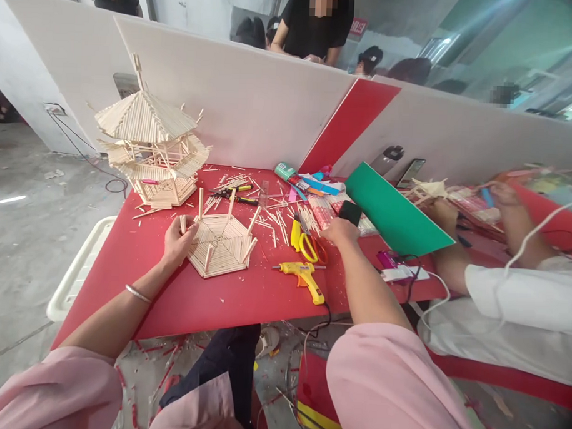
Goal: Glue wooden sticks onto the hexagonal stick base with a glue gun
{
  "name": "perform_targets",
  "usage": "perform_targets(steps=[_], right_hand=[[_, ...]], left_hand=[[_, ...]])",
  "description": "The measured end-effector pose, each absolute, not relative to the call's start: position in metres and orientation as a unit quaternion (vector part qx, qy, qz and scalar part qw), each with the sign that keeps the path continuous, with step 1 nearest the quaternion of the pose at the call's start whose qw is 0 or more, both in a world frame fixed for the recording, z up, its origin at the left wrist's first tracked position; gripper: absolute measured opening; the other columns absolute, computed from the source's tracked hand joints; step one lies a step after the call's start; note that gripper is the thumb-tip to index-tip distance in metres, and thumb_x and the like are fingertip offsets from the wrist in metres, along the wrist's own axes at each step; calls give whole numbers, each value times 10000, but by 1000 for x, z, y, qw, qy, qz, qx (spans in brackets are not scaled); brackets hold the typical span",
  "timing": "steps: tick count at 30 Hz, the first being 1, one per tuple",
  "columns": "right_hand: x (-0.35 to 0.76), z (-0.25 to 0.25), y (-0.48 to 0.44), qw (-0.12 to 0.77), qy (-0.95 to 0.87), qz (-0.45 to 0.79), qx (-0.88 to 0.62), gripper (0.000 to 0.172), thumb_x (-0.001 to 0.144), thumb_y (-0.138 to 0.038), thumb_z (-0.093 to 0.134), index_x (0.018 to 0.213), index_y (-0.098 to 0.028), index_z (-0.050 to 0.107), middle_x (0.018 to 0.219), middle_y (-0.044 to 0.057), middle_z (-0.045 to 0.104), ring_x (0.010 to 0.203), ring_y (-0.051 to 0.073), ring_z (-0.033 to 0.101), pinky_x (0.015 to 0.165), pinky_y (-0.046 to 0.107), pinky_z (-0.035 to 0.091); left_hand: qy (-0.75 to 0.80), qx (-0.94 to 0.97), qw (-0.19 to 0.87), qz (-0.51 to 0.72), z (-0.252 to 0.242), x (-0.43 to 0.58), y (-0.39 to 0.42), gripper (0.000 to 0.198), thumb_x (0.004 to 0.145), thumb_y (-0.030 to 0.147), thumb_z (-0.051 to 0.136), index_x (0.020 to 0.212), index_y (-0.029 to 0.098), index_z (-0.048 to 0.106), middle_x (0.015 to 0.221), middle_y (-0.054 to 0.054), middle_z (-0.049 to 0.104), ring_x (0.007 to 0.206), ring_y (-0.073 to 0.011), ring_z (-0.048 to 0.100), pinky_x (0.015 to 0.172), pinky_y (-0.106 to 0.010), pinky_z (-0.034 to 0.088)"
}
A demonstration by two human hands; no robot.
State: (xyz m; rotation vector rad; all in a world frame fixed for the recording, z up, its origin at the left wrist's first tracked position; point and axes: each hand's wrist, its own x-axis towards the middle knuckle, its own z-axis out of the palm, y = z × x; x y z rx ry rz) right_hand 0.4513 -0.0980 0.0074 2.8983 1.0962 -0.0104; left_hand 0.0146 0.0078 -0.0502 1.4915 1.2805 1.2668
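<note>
A hexagonal base of wooden sticks (222,240) lies on the red table, with short posts standing at its corners. At its left corner my left hand (178,241) is closed around one of these stick posts (183,222). My right hand (342,231) reaches down at the edge of a heap of loose wooden sticks (309,216), its fingers bent together; what they hold, if anything, is hidden. Just left of that hand lie scissors with yellow handles (308,246). A yellow glue gun (302,276) lies nearer the table's front edge.
A pagoda model of wooden sticks (148,144) stands at the back left. Pliers (235,194) lie among stick scraps. A green board (394,209) leans at the right, beyond which a co-worker's hands (502,194) work. White partitions (243,100) border the table's back.
</note>
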Motion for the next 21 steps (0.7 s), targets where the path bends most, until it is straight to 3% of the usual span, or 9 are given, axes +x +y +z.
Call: perform_targets(steps=[4,7,14,21], right_hand=[[459,19,-114,17,315,-23,949,404,884,-421,601,1158,-163,748,1222,216,710,1126,343,690,885,417,562],[455,17,-118,17,331,-41,943,349,880,-421,618,1145,-243,759,1238,141,723,1154,308,682,916,377,548],[436,2,-97,23,334,-30,942,428,800,-239,725,1196,-76,717,1213,270,697,1188,322,658,983,383,510],[453,14,-106,-30,285,-30,958,485,838,-375,694,1220,-77,701,1238,261,688,1179,345,658,955,395,531]], left_hand=[[489,598,389,502,-51,14,8,277,750,429,672,923,213,668,828,-5,682,763,-177,630,706,-286,501],[485,603,389,500,-52,14,9,284,750,438,674,922,212,664,827,-4,685,766,-179,632,722,-292,498],[485,604,373,511,-48,14,7,268,760,428,663,919,212,667,835,-7,685,795,-181,629,775,-300,503],[483,604,372,514,-42,13,3,243,769,416,653,899,211,660,828,-9,686,799,-182,635,803,-304,513]])
